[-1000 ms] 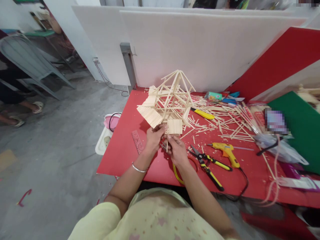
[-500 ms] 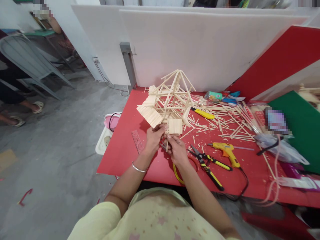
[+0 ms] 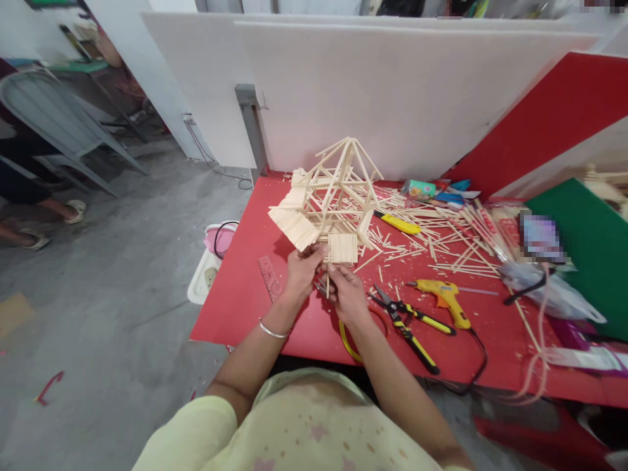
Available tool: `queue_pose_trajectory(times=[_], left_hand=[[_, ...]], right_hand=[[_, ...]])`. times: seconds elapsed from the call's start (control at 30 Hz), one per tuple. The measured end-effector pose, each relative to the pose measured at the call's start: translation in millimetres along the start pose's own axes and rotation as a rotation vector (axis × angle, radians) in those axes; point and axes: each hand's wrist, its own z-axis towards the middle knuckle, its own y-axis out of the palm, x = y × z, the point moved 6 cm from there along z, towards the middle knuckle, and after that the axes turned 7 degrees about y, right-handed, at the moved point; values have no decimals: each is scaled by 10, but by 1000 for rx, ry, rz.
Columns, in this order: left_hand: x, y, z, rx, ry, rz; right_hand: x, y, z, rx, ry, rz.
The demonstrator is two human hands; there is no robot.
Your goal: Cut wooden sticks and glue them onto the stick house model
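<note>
A small house-like model made of wooden sticks [image 3: 338,190], with an open peaked frame and slatted panels, stands on the red tabletop [image 3: 235,288]. At its near edge my left hand [image 3: 300,269] is closed, thumb and fingers pinched beside the lower panels; what lies between them is hidden. Just to the right, my right hand [image 3: 349,291] grips a short wooden stick [image 3: 328,285] that points down toward me. A thin dark metal piece shows between the hands, too small to name. Under my right wrist lies a yellow and red loop [image 3: 346,340], partly covered.
Right of my hands lie yellow-black cutters [image 3: 409,327] and a yellow glue gun [image 3: 449,301] with its cord. Loose sticks [image 3: 441,229] and a yellow utility knife [image 3: 400,223] are behind. A pink stencil ruler [image 3: 269,278] lies left. White boards [image 3: 392,98] stand at the back.
</note>
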Motion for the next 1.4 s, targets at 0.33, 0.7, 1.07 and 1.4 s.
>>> queue_pose_trajectory(times=[0.33, 0.7, 1.07, 1.4], left_hand=[[478, -287, -490, -184, 443, 692], [-9, 1, -866, -1007, 596, 1069], [-147, 75, -864, -713, 506, 917], [-607, 45, -756, -333, -55, 365]], right_hand=[[-200, -278, -370, 2, -235, -425], [-518, -387, -726, -274, -698, -1760], [-616, -1072, -914, 69, -599, -1770], [-465, -1960, -1122, 300, -118, -2029]])
